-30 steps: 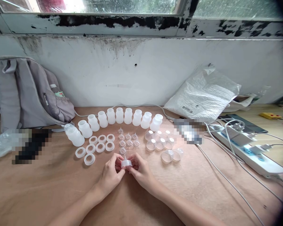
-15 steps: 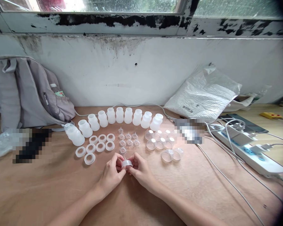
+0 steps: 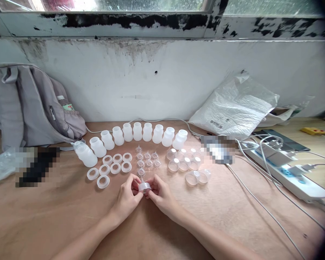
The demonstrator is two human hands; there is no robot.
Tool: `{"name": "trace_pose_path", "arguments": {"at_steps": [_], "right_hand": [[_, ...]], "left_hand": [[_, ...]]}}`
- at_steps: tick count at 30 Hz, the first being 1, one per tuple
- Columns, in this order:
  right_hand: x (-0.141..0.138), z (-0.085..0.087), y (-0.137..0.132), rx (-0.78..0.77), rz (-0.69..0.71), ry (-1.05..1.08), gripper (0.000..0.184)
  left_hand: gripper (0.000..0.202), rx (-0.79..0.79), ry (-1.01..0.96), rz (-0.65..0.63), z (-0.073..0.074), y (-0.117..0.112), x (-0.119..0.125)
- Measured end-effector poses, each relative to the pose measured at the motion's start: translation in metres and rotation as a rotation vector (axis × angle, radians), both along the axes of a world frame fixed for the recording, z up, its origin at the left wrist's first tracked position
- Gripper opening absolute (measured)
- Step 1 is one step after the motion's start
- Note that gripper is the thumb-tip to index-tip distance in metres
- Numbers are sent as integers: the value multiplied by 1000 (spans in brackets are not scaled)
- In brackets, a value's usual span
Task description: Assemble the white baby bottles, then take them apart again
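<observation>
Between my two hands is a translucent bottle ring (image 3: 144,187), with what looks like a clear nipple tip sticking up from it. My left hand (image 3: 128,196) pinches its left side; my right hand (image 3: 162,198) pinches the right side. Fingers partly hide the ring. Just beyond lie several clear nipples (image 3: 148,164). To their left are several loose frosted rings (image 3: 115,168), and to their right several clear domed caps (image 3: 184,164). An arc of frosted small bottles (image 3: 137,133) stands behind; the leftmost bottle (image 3: 87,156) has a clear cap on top.
At the left, a grey backpack (image 3: 35,104) leans by the wall near a plastic bag (image 3: 2,164). To the right are a white mailer bag (image 3: 230,108), a power strip (image 3: 292,180) with plugged-in chargers, and loose cables. All rest on a wooden table (image 3: 56,206).
The ring in my fingers has tilted slightly, and both hands have shifted very little. The view has moved a touch; the laid-out parts stay in place.
</observation>
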State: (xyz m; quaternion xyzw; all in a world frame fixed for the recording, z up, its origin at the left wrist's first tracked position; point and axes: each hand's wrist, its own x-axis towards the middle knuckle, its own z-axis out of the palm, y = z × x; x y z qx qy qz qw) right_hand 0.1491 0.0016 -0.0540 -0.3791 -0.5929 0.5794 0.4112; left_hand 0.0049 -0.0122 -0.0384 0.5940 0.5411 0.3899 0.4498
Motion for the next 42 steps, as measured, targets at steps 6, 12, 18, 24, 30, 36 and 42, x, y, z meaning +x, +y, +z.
{"name": "trace_pose_path", "arguments": {"at_steps": [6,12,18,24,30,36,42], "right_hand": [[1,2,-1,42,12,-40,11],[1,5,-1,57,17,-57,8],[-1,-1,-1,55,-11,-81,7],[-1,-2,-3,64,-19,-79,9],[-2,3,-2,36,-42,-40,7],[-1,10,-1,-5,-66,28,12],[0,5,0,-38,-84,18,14]], "left_hand": [[16,10,4,9,-1,-1,2],[16,13,11,32,-1,-1,1],[12,28,9,0,2,-2,3],[11,46,5,-13,5,-3,3],[13,42,-41,14,-1,-2,3],[13,24,-100,6,0,2,2],[16,74,56,-35,4,1,2]]}}
